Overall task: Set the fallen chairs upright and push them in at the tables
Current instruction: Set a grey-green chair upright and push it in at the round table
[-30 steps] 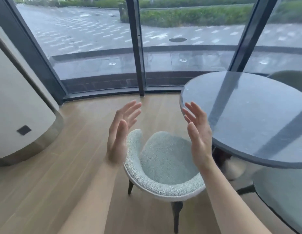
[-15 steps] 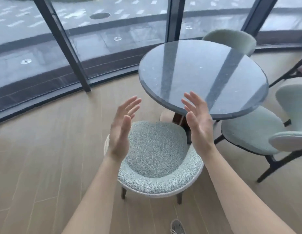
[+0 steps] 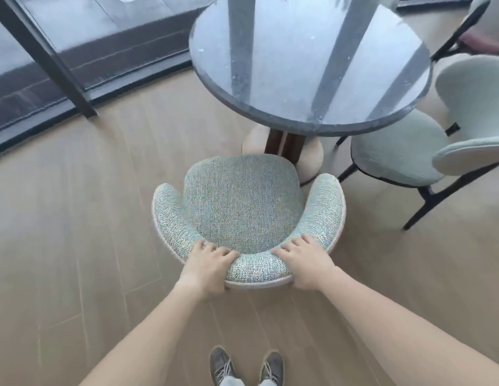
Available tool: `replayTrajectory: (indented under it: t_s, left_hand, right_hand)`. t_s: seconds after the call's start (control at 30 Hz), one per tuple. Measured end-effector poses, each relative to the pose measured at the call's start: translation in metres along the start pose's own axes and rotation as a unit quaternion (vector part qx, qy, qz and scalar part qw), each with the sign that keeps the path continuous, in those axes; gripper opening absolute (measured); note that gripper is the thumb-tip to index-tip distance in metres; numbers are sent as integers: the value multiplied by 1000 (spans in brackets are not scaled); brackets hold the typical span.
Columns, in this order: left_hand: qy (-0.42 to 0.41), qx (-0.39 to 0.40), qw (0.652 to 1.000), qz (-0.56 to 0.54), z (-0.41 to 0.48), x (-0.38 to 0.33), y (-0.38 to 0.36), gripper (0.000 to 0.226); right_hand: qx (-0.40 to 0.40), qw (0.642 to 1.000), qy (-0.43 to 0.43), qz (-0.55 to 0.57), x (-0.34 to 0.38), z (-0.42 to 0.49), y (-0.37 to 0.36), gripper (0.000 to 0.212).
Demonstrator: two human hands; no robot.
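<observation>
A pale green woven chair (image 3: 242, 201) stands upright on the wooden floor in front of me, its seat facing the round dark stone table (image 3: 309, 65). The seat's front edge lies near the table's pedestal base (image 3: 281, 149), just short of the tabletop's rim. My left hand (image 3: 209, 263) grips the curved backrest on its left part, fingers curled over the top edge. My right hand (image 3: 304, 260) grips the same backrest on its right part in the same way.
A second pale chair (image 3: 401, 151) stands upright at the table's right, its seat partly under the tabletop. Another chair's dark frame (image 3: 463, 32) shows at the top right. Glass wall with dark mullions (image 3: 45, 59) runs along the left. My shoes (image 3: 245, 366) are below.
Both hands have dropped from open in the air onto the chair's backrest and closed on it. My view has swung down and to face the table squarely.
</observation>
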State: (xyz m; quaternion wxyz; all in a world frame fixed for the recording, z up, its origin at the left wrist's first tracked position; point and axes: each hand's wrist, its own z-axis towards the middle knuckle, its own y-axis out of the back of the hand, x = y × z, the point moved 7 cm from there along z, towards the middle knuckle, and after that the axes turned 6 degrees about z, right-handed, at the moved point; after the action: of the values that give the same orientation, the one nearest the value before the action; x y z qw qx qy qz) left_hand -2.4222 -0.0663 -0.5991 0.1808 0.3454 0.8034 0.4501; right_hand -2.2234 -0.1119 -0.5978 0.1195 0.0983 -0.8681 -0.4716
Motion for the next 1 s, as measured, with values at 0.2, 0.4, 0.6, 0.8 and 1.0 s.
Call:
replayTrajectory:
  t_s: [0.2, 0.4, 0.6, 0.8, 1.0]
  left_hand:
    - [-27, 13, 999, 18, 2, 5, -6, 80]
    - [-73, 22, 996, 45, -27, 37, -23, 78]
    - [-146, 34, 984, 94, -69, 124, -48, 78]
    - [-194, 37, 974, 107, -88, 196, -63, 82]
    - [-211, 30, 968, 132, -60, 226, -48, 82]
  right_hand:
    - [-20, 999, -22, -26, 2, 1, -4, 68]
    - [-25, 997, -67, 29, 61, -3, -5, 51]
    - [-41, 985, -119, 115, 169, 24, -11, 52]
    - [-81, 969, -151, 178, 241, 55, -10, 64]
    - [-102, 964, -175, 175, 233, 83, 11, 68]
